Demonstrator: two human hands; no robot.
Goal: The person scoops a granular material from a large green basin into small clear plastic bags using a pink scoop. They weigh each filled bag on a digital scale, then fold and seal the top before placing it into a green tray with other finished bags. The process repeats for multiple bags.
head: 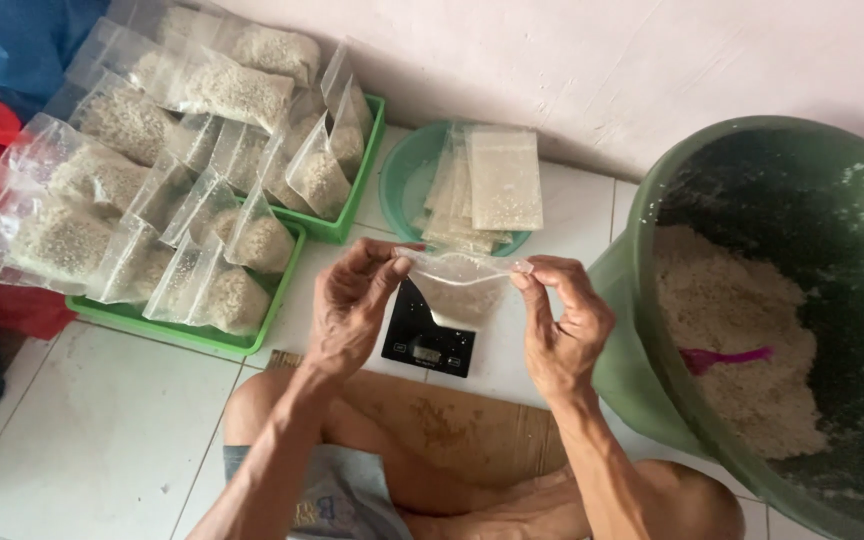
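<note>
A small clear plastic bag [462,272] hangs between the two hands, just above a black digital scale [429,340] on the white tiled floor [102,420]. Its mouth runs left to right, so the long edge lies straight across from one hand to the other, with neither hand nearer. The left hand [347,315] pinches the left corner of the rim between thumb and fingers; the right hand [564,325] pinches the right corner, the two held apart and the rim stretched taut. The bag looks empty, though its clear film makes that hard to tell. Beyond it a round green dish [402,185] holds a stack of flat empty bags. To the left, green trays [282,290] carry many filled bags of pale grain. On the right stands a large green tub [652,330] with more grain and a pink scoop [727,357]. A flattened cardboard sheet [452,430] lies under the knees.
</note>
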